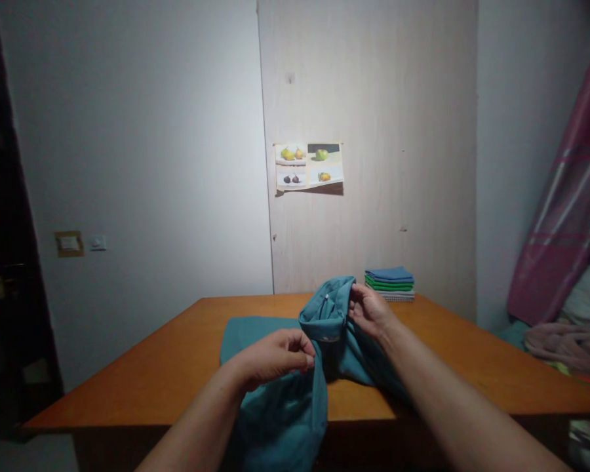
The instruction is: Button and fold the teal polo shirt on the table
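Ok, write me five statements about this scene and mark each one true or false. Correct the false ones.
1. The left hand pinches the teal cloth. True.
2. The right hand lies flat on the table. False: it is raised, its fingers at the edge of the lifted, bunched part of the teal cloth.
3. Part of the teal cloth hangs past the near edge of the table. True.
4. The top of the folded stack is green. False: blue is on top, with green below it.
5. The fruit picture is fixed upright above the table. True.
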The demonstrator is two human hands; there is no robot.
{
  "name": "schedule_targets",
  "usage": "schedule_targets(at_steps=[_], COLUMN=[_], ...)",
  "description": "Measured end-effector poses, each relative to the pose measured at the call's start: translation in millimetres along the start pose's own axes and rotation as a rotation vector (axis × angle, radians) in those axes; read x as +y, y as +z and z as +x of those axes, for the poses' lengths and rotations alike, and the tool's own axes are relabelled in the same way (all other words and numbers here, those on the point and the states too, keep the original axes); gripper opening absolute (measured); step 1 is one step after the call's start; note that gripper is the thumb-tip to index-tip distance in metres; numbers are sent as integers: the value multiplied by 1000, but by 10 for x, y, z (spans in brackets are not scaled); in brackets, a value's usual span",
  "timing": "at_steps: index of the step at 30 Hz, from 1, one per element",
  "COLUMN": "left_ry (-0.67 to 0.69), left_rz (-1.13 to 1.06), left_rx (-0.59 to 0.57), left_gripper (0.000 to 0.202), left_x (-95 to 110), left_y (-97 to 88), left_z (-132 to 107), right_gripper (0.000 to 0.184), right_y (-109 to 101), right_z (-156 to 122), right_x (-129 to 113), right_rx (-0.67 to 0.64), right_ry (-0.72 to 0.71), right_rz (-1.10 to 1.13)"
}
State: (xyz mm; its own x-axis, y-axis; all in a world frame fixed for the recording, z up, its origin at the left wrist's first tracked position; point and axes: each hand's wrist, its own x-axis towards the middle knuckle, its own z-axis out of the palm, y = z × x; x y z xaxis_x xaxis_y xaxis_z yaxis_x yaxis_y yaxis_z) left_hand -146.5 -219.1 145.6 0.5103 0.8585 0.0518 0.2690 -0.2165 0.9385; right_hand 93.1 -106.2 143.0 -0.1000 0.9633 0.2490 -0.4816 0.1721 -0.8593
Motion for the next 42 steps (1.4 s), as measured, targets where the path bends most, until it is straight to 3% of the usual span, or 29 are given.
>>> schedule_targets(at_steps=[3,6,9,13,17,19,23,28,32,34,36,39,42], left_ry=[11,9,2,-26,-147,-159,-99,-32,14,25,5,-56,-190], left_rz=[42,115,199,333,517,509,308,27,-140,-177,-117,223,617], left_rx=[130,166,189,330,223,232,407,717,817,760,599,299,101], left_gripper=[19,28,34,44,48,41,29,9,24,33,40,41,30], left_x=[-61,-124,-177,-233,-377,-485,-637,-538,-340,-244,-171,-153,-265], left_y=[-49,-62,-6,72,158,225,266,-117,-486,-583,-631,-663,-683], left_z=[41,53,73,132,159,154,159,182,77,-28,-145,-279,-332], right_gripper=[9,9,9,14,20,23,24,30,39,37,31,23,19], right_y=[-41,-77,-81,-30,49,82,77,-79,-223,-275,-313,-353,-400], right_z=[4,-14,-35,-78,-149,-178,-180,-99,-58,-58,-67,-95,-163], right_x=[22,34,40,27,-46,-97,-181,-220,-231,-228,-203,-100,60], right_rx=[11,28,33,35,41,52,86,116,132,158,180,182,134], right_ry=[3,-7,-14,-15,-38,-70,-142,-251,-270,-232,-192,-135,-39], right_rz=[-24,-22,-4,28,54,60,12,-87,-230,-352,-441,-526,-645])
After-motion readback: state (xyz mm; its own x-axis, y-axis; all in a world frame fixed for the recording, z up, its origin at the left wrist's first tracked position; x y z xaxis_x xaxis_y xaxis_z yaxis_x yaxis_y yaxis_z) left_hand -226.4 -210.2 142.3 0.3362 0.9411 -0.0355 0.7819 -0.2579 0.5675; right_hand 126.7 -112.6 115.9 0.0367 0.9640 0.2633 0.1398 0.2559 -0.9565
